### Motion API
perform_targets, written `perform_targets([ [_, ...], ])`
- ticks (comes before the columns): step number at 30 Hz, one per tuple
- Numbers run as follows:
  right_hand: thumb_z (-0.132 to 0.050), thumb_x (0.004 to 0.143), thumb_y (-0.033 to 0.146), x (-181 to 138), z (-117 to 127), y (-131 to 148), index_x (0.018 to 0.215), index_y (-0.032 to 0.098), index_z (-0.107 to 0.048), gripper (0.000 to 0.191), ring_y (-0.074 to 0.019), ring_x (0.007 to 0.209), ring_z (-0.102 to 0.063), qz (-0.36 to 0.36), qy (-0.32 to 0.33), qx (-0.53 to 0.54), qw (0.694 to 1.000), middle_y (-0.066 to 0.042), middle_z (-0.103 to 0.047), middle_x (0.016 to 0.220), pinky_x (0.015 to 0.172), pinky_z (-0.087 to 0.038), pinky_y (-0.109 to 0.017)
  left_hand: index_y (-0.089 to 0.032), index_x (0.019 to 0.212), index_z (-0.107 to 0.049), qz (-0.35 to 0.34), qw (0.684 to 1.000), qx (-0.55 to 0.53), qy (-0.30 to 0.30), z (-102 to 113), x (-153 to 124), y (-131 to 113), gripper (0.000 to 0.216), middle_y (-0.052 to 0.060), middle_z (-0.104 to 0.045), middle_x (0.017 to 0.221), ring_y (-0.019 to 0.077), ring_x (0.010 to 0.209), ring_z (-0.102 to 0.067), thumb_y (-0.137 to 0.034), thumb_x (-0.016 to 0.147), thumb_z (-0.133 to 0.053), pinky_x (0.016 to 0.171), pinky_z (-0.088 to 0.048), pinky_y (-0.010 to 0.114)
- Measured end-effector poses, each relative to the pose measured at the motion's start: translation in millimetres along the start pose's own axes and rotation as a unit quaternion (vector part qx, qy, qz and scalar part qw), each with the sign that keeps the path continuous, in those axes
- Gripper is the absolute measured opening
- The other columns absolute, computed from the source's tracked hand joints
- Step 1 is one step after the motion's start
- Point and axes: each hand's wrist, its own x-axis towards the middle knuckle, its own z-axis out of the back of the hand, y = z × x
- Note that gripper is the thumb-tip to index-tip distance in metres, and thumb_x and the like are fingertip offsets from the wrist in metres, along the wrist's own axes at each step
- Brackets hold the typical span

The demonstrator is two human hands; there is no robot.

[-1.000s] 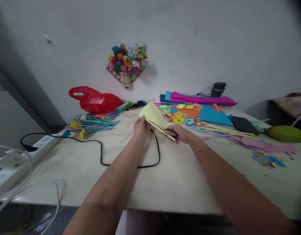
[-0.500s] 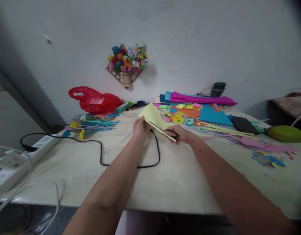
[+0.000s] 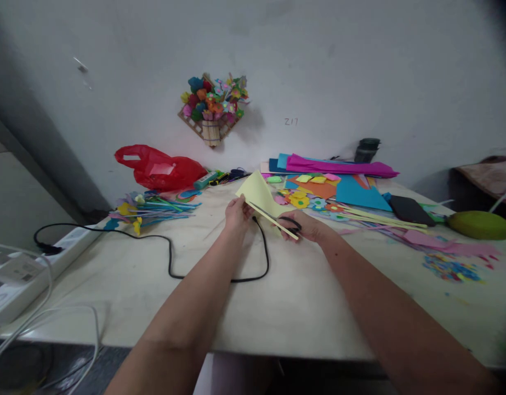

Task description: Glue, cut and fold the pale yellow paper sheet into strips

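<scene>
A pale yellow sheet of paper (image 3: 257,189) is held up over the middle of the table, its left part curving upward. My left hand (image 3: 237,212) pinches it at its near left corner. In my right hand (image 3: 302,226) is a pair of black-handled scissors (image 3: 291,221), fingers wrapped in the loops. The blades lie along the near edge of the paper and point toward my left hand. A narrow yellow strip (image 3: 282,226) runs along that edge, its right end hanging free beside the scissors. Part of the blades is hidden by the paper.
A black cable (image 3: 220,280) loops below my hands from a white power strip (image 3: 74,241). Paper flowers on stems (image 3: 154,211) and a red plastic bag (image 3: 166,173) lie left. Right are coloured sheets (image 3: 359,193), a phone (image 3: 411,210), a green pouch (image 3: 481,225) and small scraps (image 3: 452,269).
My left hand and the yellow paper have shifted very slightly to the right. The strip's free end reaches a little farther right and down. Both hands keep their hold.
</scene>
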Motion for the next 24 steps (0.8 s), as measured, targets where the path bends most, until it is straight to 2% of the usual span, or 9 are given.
perform_targets([
  [12, -0.055, 0.074, 0.045, 1.2, -1.3, 0.0, 0.084, 0.013, -0.056, 0.034, -0.0067, 0.033, -0.046, 0.008, 0.0, 0.004, 1.0, 0.0, -0.06, 0.052, 0.029, -0.034, -0.017, -0.017, 0.064, -0.044, -0.003, 1.0, -0.002, 0.005, -2.3, -3.4, -0.2, 0.021, -0.002, -0.056, 0.055, 0.0111, 0.048, -0.056, -0.022, 0.068, -0.064, 0.05, -0.045, 0.023],
  [24, -0.056, 0.073, 0.043, 4.2, -3.2, -0.8, 0.079, 0.013, -0.056, 0.03, -0.0058, 0.031, -0.043, 0.026, -0.019, -0.021, 0.999, 0.003, -0.054, 0.048, 0.028, -0.026, -0.017, -0.017, 0.064, -0.045, 0.0, 1.0, -0.003, -0.005, -2.8, -2.7, -2.1, 0.018, -0.001, -0.058, 0.058, 0.0119, 0.052, -0.058, -0.02, 0.07, -0.061, 0.053, -0.046, 0.024],
])
